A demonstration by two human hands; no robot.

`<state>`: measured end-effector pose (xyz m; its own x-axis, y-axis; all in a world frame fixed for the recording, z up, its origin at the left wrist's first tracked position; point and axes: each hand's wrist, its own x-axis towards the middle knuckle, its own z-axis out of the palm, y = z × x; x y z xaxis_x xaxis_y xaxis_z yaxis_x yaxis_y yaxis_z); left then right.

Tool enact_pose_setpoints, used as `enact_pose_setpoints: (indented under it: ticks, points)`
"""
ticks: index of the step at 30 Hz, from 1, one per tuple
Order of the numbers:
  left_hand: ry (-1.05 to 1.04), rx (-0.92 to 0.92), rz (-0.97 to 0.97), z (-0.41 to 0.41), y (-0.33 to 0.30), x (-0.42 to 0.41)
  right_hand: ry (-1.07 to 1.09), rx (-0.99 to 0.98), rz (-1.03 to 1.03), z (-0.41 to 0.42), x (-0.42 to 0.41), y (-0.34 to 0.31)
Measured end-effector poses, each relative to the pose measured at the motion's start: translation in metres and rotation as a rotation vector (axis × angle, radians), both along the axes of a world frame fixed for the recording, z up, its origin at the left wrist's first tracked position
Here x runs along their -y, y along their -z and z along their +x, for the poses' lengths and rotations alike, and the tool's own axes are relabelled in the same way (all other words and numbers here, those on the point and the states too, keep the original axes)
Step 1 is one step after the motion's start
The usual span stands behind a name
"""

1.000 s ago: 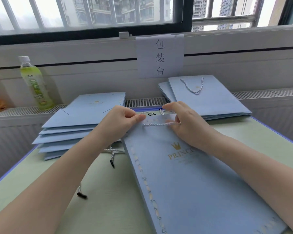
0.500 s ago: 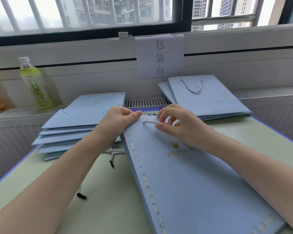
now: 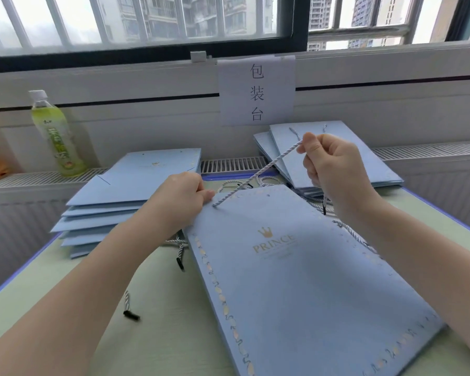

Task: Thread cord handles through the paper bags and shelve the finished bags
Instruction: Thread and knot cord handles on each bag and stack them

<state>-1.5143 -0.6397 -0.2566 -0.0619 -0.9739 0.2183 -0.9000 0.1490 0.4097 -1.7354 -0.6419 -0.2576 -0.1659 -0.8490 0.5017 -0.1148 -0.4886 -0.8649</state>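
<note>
Bag [image 3: 296,280]: flat on bench [image 3: 160,308], top edge pinned by left hand [image 3: 178,200], fingers pinching the corner.
Cord [image 3: 258,173]: taut from bag hole up to right hand [image 3: 329,164], fingers clenched round it.
Stacks: unthreaded bags [image 3: 130,185] left, finished bags [image 3: 364,158] right.

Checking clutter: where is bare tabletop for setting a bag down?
Bare table lies near-left, between the left bag stack and the PRINCE bag, apart from two cord ends. The far edge between both stacks is crowded with loose cords.
</note>
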Motion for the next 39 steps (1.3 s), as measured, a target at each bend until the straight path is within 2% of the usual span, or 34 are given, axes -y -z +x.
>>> enact_pose_setpoints:
  ticks: [4,6,9,11,14,17,22,24,26,28,30,33,36,37,39]
  points:
    - [0.034,-0.010,0.039,0.007,-0.009,-0.001,0.079,-0.077,-0.009,-0.005,0.005,0.003]
    - [0.057,-0.042,0.067,0.011,-0.010,-0.002,0.093,-0.280,0.040,-0.006,0.009,0.008]
    - [0.066,-0.058,0.113,0.016,-0.009,-0.001,0.073,-0.724,0.191,-0.004,0.010,0.019]
    - [0.049,-0.037,0.119,0.017,-0.009,0.000,0.033,-0.851,0.261,-0.002,0.010,0.026]
    - [0.000,0.004,0.127,0.016,-0.008,0.003,0.022,-0.871,0.283,0.000,0.010,0.027]
    - [-0.048,0.133,0.069,0.008,-0.001,0.003,0.032,-0.873,0.254,0.002,0.009,0.024]
    - [0.191,-0.077,-0.009,-0.021,0.010,-0.011,-0.064,-0.884,0.143,0.010,-0.003,0.020]
    - [0.310,-0.076,-0.052,-0.029,0.019,-0.013,-0.093,-0.910,0.086,0.014,-0.008,0.018]
    - [0.389,-0.075,-0.108,-0.035,0.030,-0.012,-0.044,-1.013,-0.018,0.016,-0.010,0.019]
    - [0.380,-0.109,-0.166,-0.039,0.035,-0.014,0.069,-1.154,-0.121,0.018,-0.013,0.020]
    - [0.341,-0.139,-0.253,-0.039,0.036,-0.013,0.135,-1.182,-0.190,0.020,-0.015,0.019]
    - [0.240,-0.215,-0.357,-0.034,0.033,-0.011,0.211,-1.147,-0.227,0.020,-0.016,0.017]
    - [0.197,-0.337,-0.392,-0.029,0.028,-0.010,0.281,-1.137,-0.147,0.015,-0.012,0.017]
    - [0.217,-0.364,-0.386,-0.029,0.028,-0.010,0.258,-1.073,-0.094,0.013,-0.010,0.018]
    - [0.308,-0.385,-0.352,-0.029,0.027,-0.013,0.125,-0.793,0.050,0.010,-0.005,0.017]
